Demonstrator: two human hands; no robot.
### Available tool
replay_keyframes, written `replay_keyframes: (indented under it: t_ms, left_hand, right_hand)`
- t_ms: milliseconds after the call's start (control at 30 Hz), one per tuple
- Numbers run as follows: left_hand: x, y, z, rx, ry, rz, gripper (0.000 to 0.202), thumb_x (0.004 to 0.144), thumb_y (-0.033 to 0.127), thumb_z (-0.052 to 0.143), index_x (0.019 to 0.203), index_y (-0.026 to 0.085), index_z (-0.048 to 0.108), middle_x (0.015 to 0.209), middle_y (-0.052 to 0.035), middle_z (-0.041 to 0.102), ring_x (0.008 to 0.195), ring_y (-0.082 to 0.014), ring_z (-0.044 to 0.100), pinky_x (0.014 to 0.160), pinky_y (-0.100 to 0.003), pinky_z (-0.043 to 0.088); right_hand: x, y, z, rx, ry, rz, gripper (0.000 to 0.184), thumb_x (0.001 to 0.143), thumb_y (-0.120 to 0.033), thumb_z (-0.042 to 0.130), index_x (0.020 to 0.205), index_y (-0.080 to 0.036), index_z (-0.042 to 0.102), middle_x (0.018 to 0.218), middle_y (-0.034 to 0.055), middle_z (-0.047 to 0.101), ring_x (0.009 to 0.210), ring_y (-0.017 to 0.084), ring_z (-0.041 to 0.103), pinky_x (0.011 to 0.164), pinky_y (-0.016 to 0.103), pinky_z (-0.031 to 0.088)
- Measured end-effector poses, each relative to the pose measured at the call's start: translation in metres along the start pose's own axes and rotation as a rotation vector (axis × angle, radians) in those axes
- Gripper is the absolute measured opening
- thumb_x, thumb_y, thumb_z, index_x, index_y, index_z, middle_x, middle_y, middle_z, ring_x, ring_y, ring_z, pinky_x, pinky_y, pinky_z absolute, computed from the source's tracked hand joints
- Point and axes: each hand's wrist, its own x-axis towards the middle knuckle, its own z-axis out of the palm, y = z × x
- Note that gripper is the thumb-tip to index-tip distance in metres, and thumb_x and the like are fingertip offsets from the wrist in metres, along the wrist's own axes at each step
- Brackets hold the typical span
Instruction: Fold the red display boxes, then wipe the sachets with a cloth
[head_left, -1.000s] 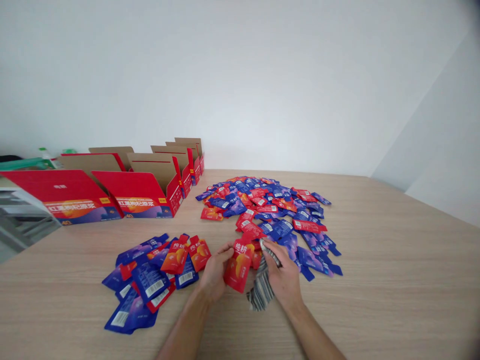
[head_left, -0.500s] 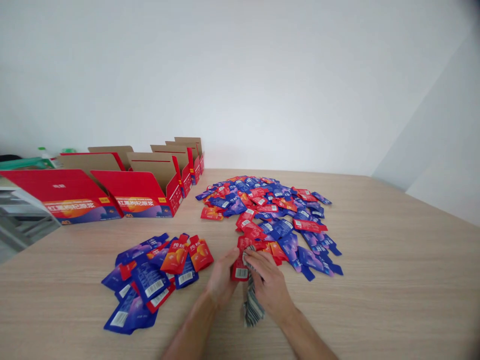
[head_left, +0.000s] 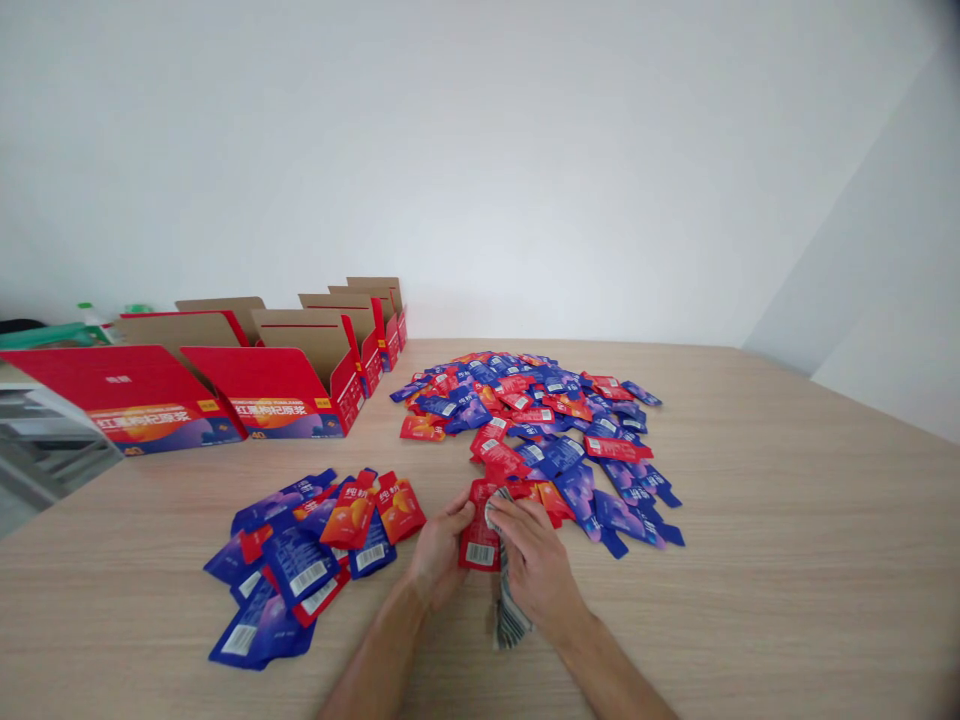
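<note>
Left hand point(head_left: 436, 560) is holding a red pouch point(head_left: 478, 530), right hand point(head_left: 538, 565) clutching cloth point(head_left: 511, 616) against it, nine-o'clock pile point(head_left: 301, 562) seemingly done, larger one-o'clock pile point(head_left: 534, 414) apparently waiting.

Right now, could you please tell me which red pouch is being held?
The flat red pouch in the left hand, partly under the striped grey cloth; the other visible red pouches lie unheld.

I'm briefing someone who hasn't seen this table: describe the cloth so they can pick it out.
On the wooden table, on the near side of the big heap of pouches, the left hand holds a red pouch. The cloth is in the right hand, against that pouch. It alone is striped, pale and dark; the pouches are mainly red or blue.
</note>
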Motion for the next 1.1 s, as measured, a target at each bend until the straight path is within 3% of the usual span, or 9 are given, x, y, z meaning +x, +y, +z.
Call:
replay_keyframes:
  t_ms: [200, 333, 533, 767, 833, 900, 967, 1033, 1100]
  left_hand:
    - [0.0, -0.002, -0.006, 0.077, -0.056, -0.069, 0.037, 0.081, 0.017, 0.067, 0.117, 0.011, 0.067, 0.106, -0.0123, 0.073, 0.087, -0.0186, 0.069, 0.082, -0.028, 0.051]
    - [0.002, -0.003, -0.009, 0.065, -0.015, -0.089, 0.035, 0.08, 0.016, 0.066, 0.114, 0.01, 0.068, 0.103, -0.0128, 0.074, 0.081, -0.0176, 0.069, 0.078, -0.028, 0.052]
    - [0.005, -0.005, -0.006, 0.057, 0.013, -0.052, 0.034, 0.077, 0.013, 0.067, 0.11, 0.012, 0.068, 0.099, -0.0109, 0.074, 0.082, -0.0193, 0.07, 0.077, -0.028, 0.052]
    - [-0.004, 0.01, -0.002, 0.173, 0.018, -0.05, 0.04, 0.076, 0.017, 0.064, 0.116, 0.013, 0.063, 0.101, -0.0112, 0.072, 0.078, -0.0184, 0.068, 0.073, -0.029, 0.052]
    - [-0.005, 0.02, -0.005, 0.362, 0.097, 0.025, 0.05, 0.071, 0.011, 0.062, 0.12, 0.016, 0.058, 0.108, -0.0104, 0.069, 0.081, -0.0194, 0.068, 0.071, -0.029, 0.051]
    - [-0.004, 0.031, -0.012, 0.696, 0.306, 0.157, 0.059, 0.065, 0.005, 0.058, 0.123, 0.018, 0.054, 0.113, -0.0093, 0.065, 0.085, -0.0194, 0.066, 0.07, -0.029, 0.051]
    - [-0.002, 0.041, -0.022, 1.082, 0.504, 0.327, 0.062, 0.065, 0.002, 0.055, 0.125, 0.019, 0.053, 0.116, -0.0098, 0.062, 0.096, -0.0206, 0.063, 0.08, -0.032, 0.05]
    - [0.0, 0.048, -0.032, 1.363, 0.613, 0.44, 0.064, 0.068, 0.002, 0.053, 0.13, 0.019, 0.051, 0.118, -0.0116, 0.059, 0.106, -0.0223, 0.059, 0.09, -0.034, 0.047]
    - [0.0, 0.053, -0.041, 1.516, 0.678, 0.471, 0.066, 0.072, 0.003, 0.051, 0.136, 0.018, 0.047, 0.119, -0.0135, 0.057, 0.109, -0.0241, 0.058, 0.093, -0.035, 0.045]
  right_hand:
    - [0.001, 0.011, 0.003, -0.015, 0.038, 0.075, 0.04, 0.094, -0.007, 0.043, 0.123, -0.025, 0.062, 0.128, 0.0057, 0.064, 0.118, 0.021, 0.056, 0.099, 0.044, 0.049]
    - [-0.001, 0.014, 0.003, -0.063, 0.093, 0.082, 0.041, 0.094, -0.006, 0.042, 0.126, -0.024, 0.06, 0.13, 0.0068, 0.063, 0.121, 0.022, 0.054, 0.102, 0.047, 0.046]
    - [0.0, 0.001, 0.005, -0.043, -0.099, -0.021, 0.045, 0.091, -0.003, 0.042, 0.126, -0.024, 0.061, 0.13, 0.005, 0.063, 0.12, 0.021, 0.055, 0.103, 0.044, 0.046]
    - [0.001, 0.017, 0.001, -0.012, 0.082, 0.132, 0.036, 0.094, -0.009, 0.044, 0.12, -0.024, 0.066, 0.122, 0.0072, 0.067, 0.115, 0.023, 0.058, 0.098, 0.046, 0.048]
    - [0.001, 0.018, 0.0, 0.007, 0.085, 0.146, 0.035, 0.094, -0.01, 0.045, 0.118, -0.024, 0.067, 0.121, 0.007, 0.068, 0.114, 0.022, 0.058, 0.098, 0.045, 0.048]
    - [0.0, 0.015, 0.001, 0.022, 0.076, 0.142, 0.035, 0.093, -0.009, 0.046, 0.117, -0.024, 0.067, 0.12, 0.0068, 0.068, 0.113, 0.022, 0.059, 0.098, 0.044, 0.048]
    - [-0.001, 0.011, 0.004, 0.036, 0.061, 0.131, 0.036, 0.093, -0.009, 0.047, 0.118, -0.024, 0.067, 0.121, 0.0071, 0.068, 0.112, 0.022, 0.059, 0.097, 0.043, 0.049]
    - [-0.002, 0.008, 0.006, 0.054, 0.044, 0.124, 0.037, 0.092, -0.008, 0.046, 0.119, -0.024, 0.067, 0.122, 0.0077, 0.067, 0.111, 0.022, 0.059, 0.094, 0.042, 0.051]
    - [-0.003, 0.006, 0.008, 0.067, 0.031, 0.122, 0.037, 0.092, -0.007, 0.046, 0.118, -0.023, 0.067, 0.122, 0.008, 0.067, 0.11, 0.022, 0.059, 0.094, 0.042, 0.051]
